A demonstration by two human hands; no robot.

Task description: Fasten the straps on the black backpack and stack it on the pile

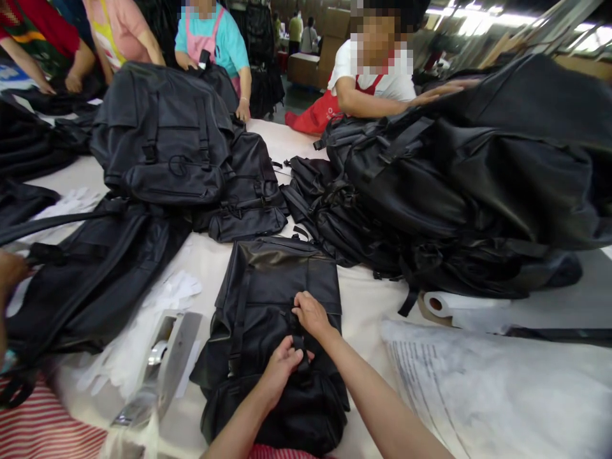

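A black backpack (282, 287) lies flat on the white-covered table, its front facing up. Two buckled straps run down its flap; the left strap (240, 319) hangs straight. My left hand (284, 360) is closed on the lower part of the right strap (300, 352), near its buckle. Just above, my right hand (310, 313) pinches the same strap with fingertips together. The exact grip of the right fingertips is partly hidden against the black material.
Black backpacks pile up at right (459, 172) and back left (162, 134). A tape dispenser (167, 357) and white paper strips (172, 290) lie left. A paper roll (459, 303) and white plastic bag (492, 389) lie right. Several co-workers stand across the table; another's hand (12, 274) shows at left.
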